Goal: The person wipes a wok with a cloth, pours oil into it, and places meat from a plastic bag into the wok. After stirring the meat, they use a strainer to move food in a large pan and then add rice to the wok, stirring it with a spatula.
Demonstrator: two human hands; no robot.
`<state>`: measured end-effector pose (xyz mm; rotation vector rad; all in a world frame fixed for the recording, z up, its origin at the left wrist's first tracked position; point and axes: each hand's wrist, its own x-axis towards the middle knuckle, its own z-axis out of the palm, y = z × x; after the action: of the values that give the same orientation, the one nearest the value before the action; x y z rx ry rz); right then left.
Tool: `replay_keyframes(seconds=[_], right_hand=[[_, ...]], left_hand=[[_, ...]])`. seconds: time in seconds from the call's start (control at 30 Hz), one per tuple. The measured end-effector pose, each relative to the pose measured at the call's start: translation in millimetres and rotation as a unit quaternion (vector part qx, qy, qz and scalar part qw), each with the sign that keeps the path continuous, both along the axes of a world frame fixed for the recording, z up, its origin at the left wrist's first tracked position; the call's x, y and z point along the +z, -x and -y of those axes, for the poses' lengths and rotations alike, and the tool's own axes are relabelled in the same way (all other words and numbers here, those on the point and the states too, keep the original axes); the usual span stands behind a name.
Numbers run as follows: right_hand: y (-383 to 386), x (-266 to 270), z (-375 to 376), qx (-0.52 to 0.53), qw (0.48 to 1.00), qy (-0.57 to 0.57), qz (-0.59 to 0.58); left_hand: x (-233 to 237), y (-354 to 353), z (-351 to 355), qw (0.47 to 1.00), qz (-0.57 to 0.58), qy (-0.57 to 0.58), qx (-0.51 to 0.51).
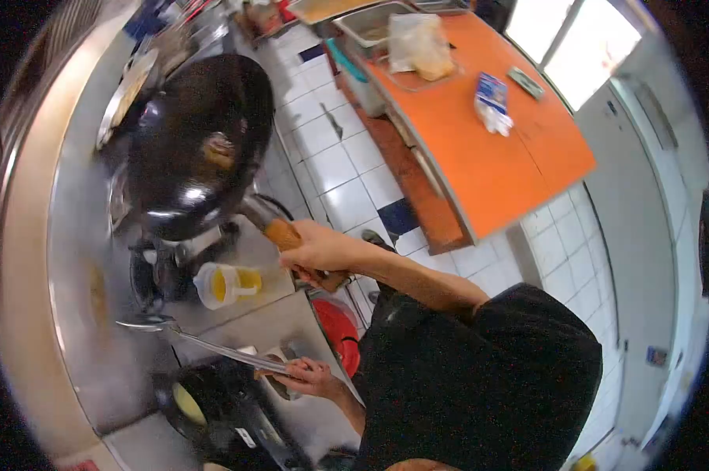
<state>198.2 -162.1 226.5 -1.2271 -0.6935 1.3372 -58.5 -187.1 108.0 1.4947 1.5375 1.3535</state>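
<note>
A large black wok [197, 133] is tilted above the stove, with a brown patch on its glossy surface. My right hand [313, 250] is closed around its wooden handle [280, 232]. Lower in the view, my left hand [311, 378] grips the shaft of a long metal ladle [221, 348], whose bowl points toward the back wall, away from the wok. Between the two hands stands a clear plastic jug [213, 286] of yellow liquid. A metal container [287, 383] sits partly hidden by my left hand.
A black cooker [240, 428] bears a dark pan with something pale yellow in it. A red basin [340, 326] stands low beside the counter. Behind is an orange table [519, 177] with a plastic bag [425, 47], a blue-and-white packet [492, 102] and a metal tray.
</note>
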Motion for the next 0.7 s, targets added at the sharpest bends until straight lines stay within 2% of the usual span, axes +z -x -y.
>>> replay_keyframes(seconds=[0.03,0.07,0.1,0.17,0.2,0.23,0.3,0.37,0.43,0.5,0.57,0.6,0.63,0.7], right_hand=[[-1.8,0.2,22.0,-0.032,0.999,0.025,-0.014],[-0.4,1.0,43.6,-0.055,0.998,0.021,0.003],[3.5,-1.8,73.4,-0.084,0.996,0.031,0.002],[14.8,-12.2,128.7,-0.140,0.988,0.054,0.018],[21.9,-20.5,153.4,-0.169,0.983,0.066,0.039],[24.4,-32.5,177.8,-0.206,0.976,0.065,0.032],[29.4,-55.4,220.4,-0.250,0.966,0.061,0.031],[30.1,-70.9,264.7,-0.284,0.953,0.105,-0.011],[31.1,-92.9,302.4,-0.321,0.941,0.107,-0.020],[27.6,-111.7,342.4,-0.345,0.932,0.112,-0.021],[26.5,-127.7,369.7,-0.378,0.919,0.110,-0.039],[23.0,-126.0,383.1,-0.382,0.917,0.092,-0.072],[17.6,-135.1,395.1,-0.381,0.917,0.090,-0.073],[8.5,-159.8,412.1,-0.380,0.919,0.089,-0.060]], left_hand=[[35.6,-15.5,6.2,0.979,0.186,0.087,-0.016],[52.8,-20.0,7.5,0.981,0.151,0.122,-0.022],[36.2,-10.9,4.5,0.979,0.158,0.122,-0.042],[-10.0,13.1,-10.1,0.987,-0.066,-0.021,-0.142],[5.7,1.1,-0.8,0.980,0.022,0.097,-0.173],[29.4,-19.1,10.6,0.980,0.027,0.091,-0.177],[60.1,-46.4,29.9,0.933,-0.099,0.044,-0.343],[65.0,-69.6,46.9,0.912,-0.077,0.048,-0.401],[96.1,-100.9,78.0,0.855,-0.156,-0.047,-0.492],[87.7,-123.7,97.4,0.844,-0.154,-0.048,-0.511],[94.3,-147.2,115.4,0.786,-0.285,-0.061,-0.544],[104.3,-160.1,130.4,0.782,-0.304,0.005,-0.545],[98.0,-169.9,137.9,0.782,-0.306,0.004,-0.543],[86.0,-188.4,147.3,0.739,-0.365,-0.130,-0.552]])
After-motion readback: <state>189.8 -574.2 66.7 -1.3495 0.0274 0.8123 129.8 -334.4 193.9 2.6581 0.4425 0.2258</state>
